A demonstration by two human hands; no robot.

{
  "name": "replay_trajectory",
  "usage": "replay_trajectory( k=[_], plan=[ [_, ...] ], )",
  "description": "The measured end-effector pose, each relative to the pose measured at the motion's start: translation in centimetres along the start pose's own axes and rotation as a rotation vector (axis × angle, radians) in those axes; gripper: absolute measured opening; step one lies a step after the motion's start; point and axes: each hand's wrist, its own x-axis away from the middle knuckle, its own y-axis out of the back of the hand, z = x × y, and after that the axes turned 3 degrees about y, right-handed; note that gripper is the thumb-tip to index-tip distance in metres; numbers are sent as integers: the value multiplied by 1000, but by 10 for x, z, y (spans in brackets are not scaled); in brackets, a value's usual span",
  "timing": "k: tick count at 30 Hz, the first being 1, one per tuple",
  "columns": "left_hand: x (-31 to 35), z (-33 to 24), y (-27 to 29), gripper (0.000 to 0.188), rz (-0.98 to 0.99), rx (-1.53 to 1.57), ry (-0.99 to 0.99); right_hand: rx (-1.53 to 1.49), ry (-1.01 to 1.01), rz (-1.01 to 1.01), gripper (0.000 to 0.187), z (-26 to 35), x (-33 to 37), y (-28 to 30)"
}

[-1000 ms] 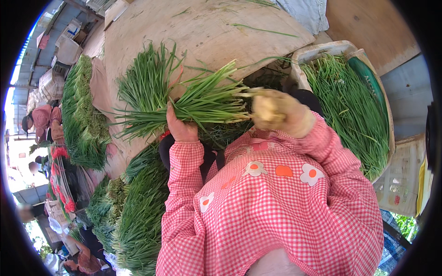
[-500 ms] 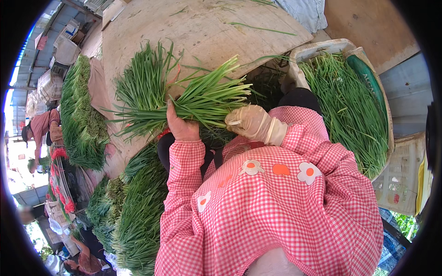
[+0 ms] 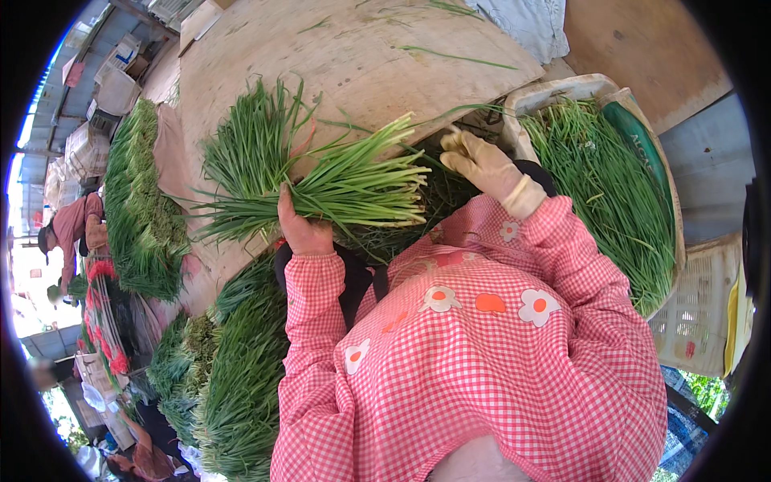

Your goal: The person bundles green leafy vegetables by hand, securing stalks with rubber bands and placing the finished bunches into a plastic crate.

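Observation:
My bare left hand (image 3: pixel 303 226) grips a bunch of garlic chives (image 3: pixel 361 186), thumb on top. Their pale cut ends fan out to the right and the leaf tips trail left. My right hand (image 3: pixel 486 167), in a pale glove, is raised off to the right of those ends, fingers apart, with nothing visible in it. Just beyond my left hand, another clump of chives (image 3: pixel 249 136) rests on the wooden board (image 3: pixel 361 64), with a thin red tie (image 3: pixel 303 138) at its edge. Dark loose greens lie below the bunch, partly hidden by it.
At right stands a white crate (image 3: pixel 554 90) packed with long chives. Heaps of greens lie at left (image 3: pixel 144 217) and lower left (image 3: pixel 245 369). Red-ended ties (image 3: pixel 104 313) hang near another person (image 3: pixel 76 221) at far left. A grey-white cloth (image 3: pixel 526 28) lies on the board's far edge.
My right hand has left the bunch's cut ends and moved up and to the right, its fingers opening. The left hand keeps its hold, shifting slightly left.

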Motion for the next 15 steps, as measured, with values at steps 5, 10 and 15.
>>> replay_trajectory(
  k=[5, 10, 15],
  plan=[
    [-1, 9, 3, 21, 51, -35, 66, -246, -88, 105, 36, -14, -12, -30],
    [6, 0, -3, 19, 111, -80, 69, -302, -314, 64, 16, -22, 0, 1],
    [5, 5, -9, 15, 141, -128, 57, 502, -93, 31, 30, -53, -6, 47]
  ],
)
